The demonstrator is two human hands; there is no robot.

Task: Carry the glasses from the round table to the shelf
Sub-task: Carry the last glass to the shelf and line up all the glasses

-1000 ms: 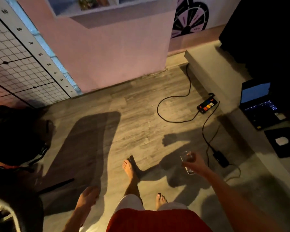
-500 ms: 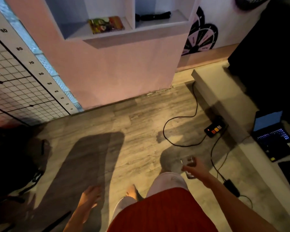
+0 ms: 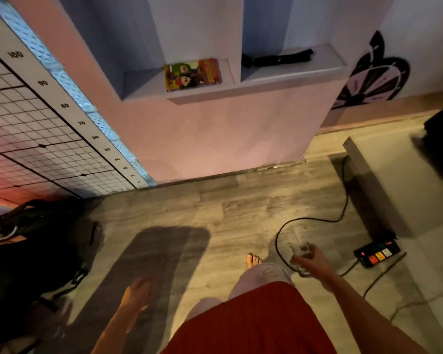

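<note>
My right hand is wrapped around a clear drinking glass, held low at the right over the wooden floor. My left hand hangs at my side, blurred, fingers loose and holding nothing. Ahead stands a pale built-in shelf with two open compartments above a pink wall base. The left compartment holds a colourful book; the right one holds a long black object. The round table is out of view.
A black cable loops across the floor to a power strip at the right, beside a raised grey step. A dark bag sits at the left under a wire grid panel with a numbered scale.
The view has tilted up and come closer to the shelf, so both compartments now show fully. My right hand still carries the glass; the laptop has left the view.
</note>
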